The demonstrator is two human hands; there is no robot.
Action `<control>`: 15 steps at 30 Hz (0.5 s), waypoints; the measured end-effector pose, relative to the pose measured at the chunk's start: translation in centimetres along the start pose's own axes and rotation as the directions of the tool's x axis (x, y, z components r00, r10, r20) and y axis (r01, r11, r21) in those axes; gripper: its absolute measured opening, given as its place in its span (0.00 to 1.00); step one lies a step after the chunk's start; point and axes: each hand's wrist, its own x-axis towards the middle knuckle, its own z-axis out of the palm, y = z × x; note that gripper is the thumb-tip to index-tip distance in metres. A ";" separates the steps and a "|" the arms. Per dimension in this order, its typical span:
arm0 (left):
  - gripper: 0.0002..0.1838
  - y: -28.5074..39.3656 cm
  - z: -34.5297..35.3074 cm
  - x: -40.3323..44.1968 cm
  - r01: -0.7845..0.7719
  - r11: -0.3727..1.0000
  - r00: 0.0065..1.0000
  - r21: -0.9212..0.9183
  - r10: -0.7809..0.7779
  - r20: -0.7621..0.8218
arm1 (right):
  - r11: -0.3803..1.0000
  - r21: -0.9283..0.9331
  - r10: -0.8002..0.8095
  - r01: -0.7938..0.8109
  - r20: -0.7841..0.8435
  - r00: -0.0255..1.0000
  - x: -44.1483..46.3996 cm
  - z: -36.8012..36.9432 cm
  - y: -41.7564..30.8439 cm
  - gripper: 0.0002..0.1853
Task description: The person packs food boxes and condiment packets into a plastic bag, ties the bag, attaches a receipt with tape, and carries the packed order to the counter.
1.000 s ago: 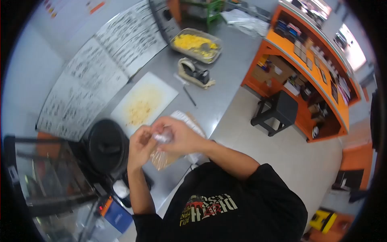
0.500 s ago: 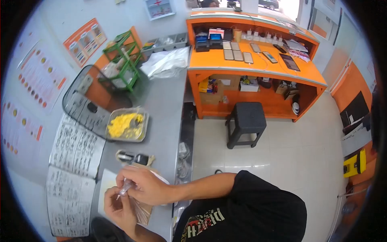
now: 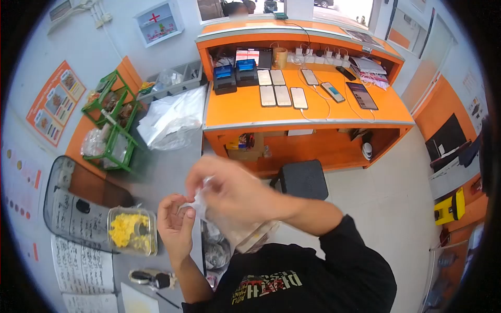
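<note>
Both hands are raised close together over the edge of the grey metal table (image 3: 169, 180). A clear plastic bag (image 3: 245, 232) with something brown inside hangs below my right hand (image 3: 224, 188), whose fingers are closed on the gathered top of the bag and partly blurred. My left hand (image 3: 177, 224) pinches the twisted end of the plastic between thumb and fingers. Below and left of the hands sits a clear tray (image 3: 151, 235) of yellow food. A tape dispenser (image 3: 151, 279) lies beneath the tray, beside a white cutting board (image 3: 138, 300).
Ahead, an orange counter (image 3: 334, 117) bears several phones, card machines and chargers. A black stool (image 3: 302, 180) stands before it. Plastic sheets (image 3: 172, 117) lie at the table's far end, beside a green rack (image 3: 122, 151). Written sheets (image 3: 81, 266) are at the left.
The view has swung up toward the counter. Both hands have lifted the bag away from the cutting board to the table's edge, still holding its twisted top.
</note>
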 end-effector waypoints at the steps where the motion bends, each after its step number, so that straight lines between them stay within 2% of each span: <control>1: 0.17 -1.7 0.3 2.2 -0.027 1.000 0.999 0.001 0.027 0.037 | 0.996 0.047 0.076 -0.075 -0.031 0.997 1.3 -3.0 -0.2 0.10; 2: 0.14 -3.2 0.7 4.4 -0.044 0.999 0.997 -0.014 0.045 0.056 | 0.992 0.077 0.100 -0.096 -0.046 0.994 2.5 -5.7 -0.3 0.12; 3: 0.12 -5.3 0.6 6.8 0.032 0.999 0.996 -0.005 -0.031 0.083 | 0.988 0.105 0.123 -0.116 -0.062 0.991 3.9 -8.5 -0.5 0.14; 5: 0.10 -10.5 -0.2 11.2 0.205 0.978 0.969 0.027 -0.206 0.137 | 0.966 0.054 0.259 -0.255 -0.103 0.960 6.7 -13.5 -2.3 0.14; 7: 0.06 -15.6 0.0 16.8 0.295 0.952 0.947 0.082 -0.303 0.106 | 0.990 -0.116 0.046 -0.083 -0.295 0.954 10.1 -17.4 -2.7 0.11; 9: 0.06 -20.4 0.4 22.9 0.345 0.930 0.930 0.126 -0.357 0.092 | 0.947 -0.313 -0.077 -0.069 -0.430 0.900 13.9 -22.0 -3.1 0.08; 11: 0.07 -25.1 1.8 29.8 0.270 0.945 0.945 0.182 -0.296 0.138 | 0.948 -0.313 -0.215 0.049 -0.522 0.825 17.6 -27.0 -2.8 0.05; 13: 0.07 -29.8 4.2 37.1 0.176 0.950 0.964 0.257 -0.219 0.150 | 0.922 -0.386 -0.233 -0.002 -0.562 0.793 20.6 -34.4 -3.3 0.07; 15: 0.07 -32.8 6.9 43.7 0.053 0.940 0.971 0.338 -0.128 0.203 | 0.889 -0.457 -0.271 -0.004 -0.534 0.801 25.0 -40.9 -2.9 0.08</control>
